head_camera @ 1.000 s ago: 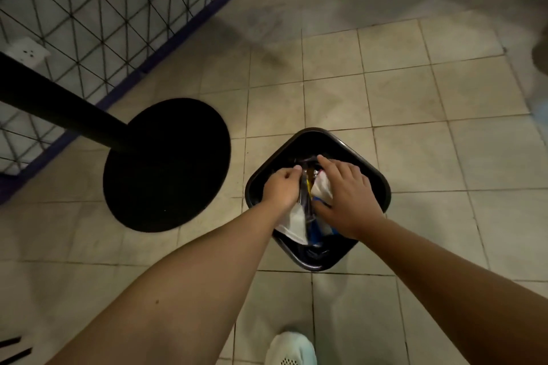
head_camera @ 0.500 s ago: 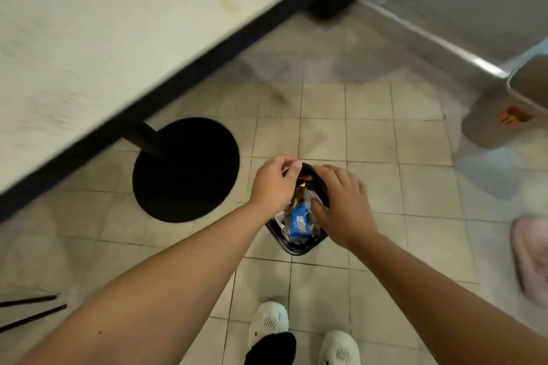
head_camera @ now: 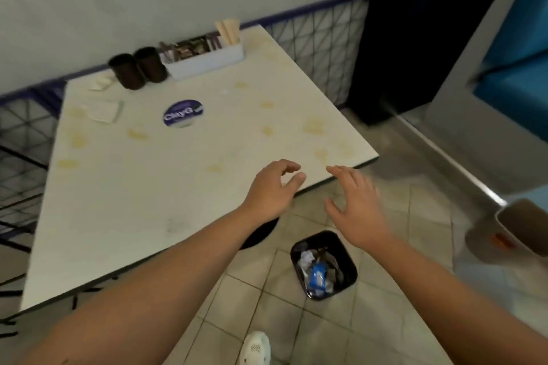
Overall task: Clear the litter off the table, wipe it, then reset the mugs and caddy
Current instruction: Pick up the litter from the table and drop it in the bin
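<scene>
Litter step nearly done: our left hand [head_camera: 271, 191] and right hand [head_camera: 355, 210] hover empty, fingers loosely spread.
Litter [head_camera: 315, 271] fills the bin [head_camera: 348, 264]; we judge paper scraps [head_camera: 103, 111] on the stained surface [head_camera: 184, 181] come next, mugs [head_camera: 138, 69] and caddy [head_camera: 207, 61] untouched.

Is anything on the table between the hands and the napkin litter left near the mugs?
Nothing visible blocks it. Both hands, left and right, hang empty over the table's near corner. Bare, stained tabletop and a flat round sticker lie between them and the napkins. The mugs and caddy stand behind, by the wall.
</scene>
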Action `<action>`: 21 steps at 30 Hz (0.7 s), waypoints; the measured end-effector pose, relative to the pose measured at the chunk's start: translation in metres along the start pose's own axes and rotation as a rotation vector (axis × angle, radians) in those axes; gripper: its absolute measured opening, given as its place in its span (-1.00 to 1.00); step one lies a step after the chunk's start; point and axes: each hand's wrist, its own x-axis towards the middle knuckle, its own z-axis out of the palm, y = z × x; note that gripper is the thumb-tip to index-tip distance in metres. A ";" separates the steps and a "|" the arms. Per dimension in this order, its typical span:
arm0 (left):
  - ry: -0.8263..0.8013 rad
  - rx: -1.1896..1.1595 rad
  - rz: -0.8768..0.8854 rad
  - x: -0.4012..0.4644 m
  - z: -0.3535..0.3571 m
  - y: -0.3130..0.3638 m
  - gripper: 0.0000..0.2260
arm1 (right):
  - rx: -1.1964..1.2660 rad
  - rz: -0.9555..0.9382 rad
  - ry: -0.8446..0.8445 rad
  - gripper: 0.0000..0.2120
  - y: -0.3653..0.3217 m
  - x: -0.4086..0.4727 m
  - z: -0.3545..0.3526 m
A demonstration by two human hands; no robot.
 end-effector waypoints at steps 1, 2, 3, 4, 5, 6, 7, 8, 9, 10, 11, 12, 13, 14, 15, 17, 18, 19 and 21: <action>0.026 0.015 -0.002 0.000 -0.020 0.000 -0.71 | 0.004 -0.024 -0.008 -0.49 -0.014 0.010 -0.003; 0.051 0.028 -0.006 0.000 -0.041 -0.002 -0.71 | 0.002 -0.048 -0.012 -0.49 -0.029 0.020 -0.004; 0.073 0.042 -0.014 0.000 -0.058 -0.005 -0.71 | -0.003 -0.071 -0.022 -0.49 -0.041 0.029 -0.003; 0.095 0.058 -0.021 0.000 -0.074 -0.009 -0.71 | -0.006 -0.090 -0.040 -0.49 -0.052 0.037 -0.001; 0.118 0.068 -0.034 0.000 -0.092 -0.017 -0.71 | -0.006 -0.112 -0.061 -0.49 -0.064 0.046 0.003; 0.139 0.071 -0.049 0.001 -0.110 -0.026 -0.71 | -0.011 -0.136 -0.080 -0.49 -0.077 0.056 0.008; 0.157 0.069 -0.067 0.003 -0.128 -0.036 -0.71 | -0.020 -0.158 -0.097 -0.49 -0.089 0.066 0.015; 0.171 0.069 -0.084 0.004 -0.143 -0.046 -0.71 | -0.029 -0.177 -0.119 -0.49 -0.099 0.074 0.020; 0.186 0.069 -0.099 0.006 -0.158 -0.055 -0.71 | -0.036 -0.195 -0.142 -0.49 -0.109 0.084 0.027; 0.201 0.075 -0.109 0.010 -0.174 -0.066 -0.71 | -0.043 -0.212 -0.160 -0.49 -0.120 0.095 0.034; 0.215 0.086 -0.118 0.014 -0.188 -0.076 -0.71 | -0.050 -0.222 -0.172 -0.49 -0.130 0.106 0.042; 0.228 0.098 -0.128 0.019 -0.202 -0.087 -0.71 | -0.057 -0.226 -0.178 -0.49 -0.139 0.118 0.050; 0.237 0.106 -0.138 0.024 -0.214 -0.096 -0.71 | -0.058 -0.229 -0.184 -0.49 -0.148 0.129 0.057; 0.243 0.116 -0.142 0.029 -0.225 -0.105 -0.70 | -0.055 -0.232 -0.184 -0.50 -0.157 0.140 0.065; 0.242 0.131 -0.144 0.036 -0.235 -0.114 -0.70 | -0.053 -0.233 -0.187 -0.50 -0.165 0.152 0.072; 0.239 0.157 -0.156 0.048 -0.249 -0.130 -0.70 | -0.056 -0.229 -0.201 -0.49 -0.176 0.173 0.085; 0.234 0.162 -0.165 0.055 -0.254 -0.137 -0.69 | -0.061 -0.225 -0.210 -0.49 -0.179 0.183 0.092; 0.228 0.162 -0.181 0.062 -0.258 -0.146 -0.69 | -0.068 -0.226 -0.222 -0.49 -0.182 0.193 0.100; 0.217 0.159 -0.209 0.078 -0.262 -0.161 -0.67 | -0.086 -0.237 -0.257 -0.49 -0.185 0.213 0.113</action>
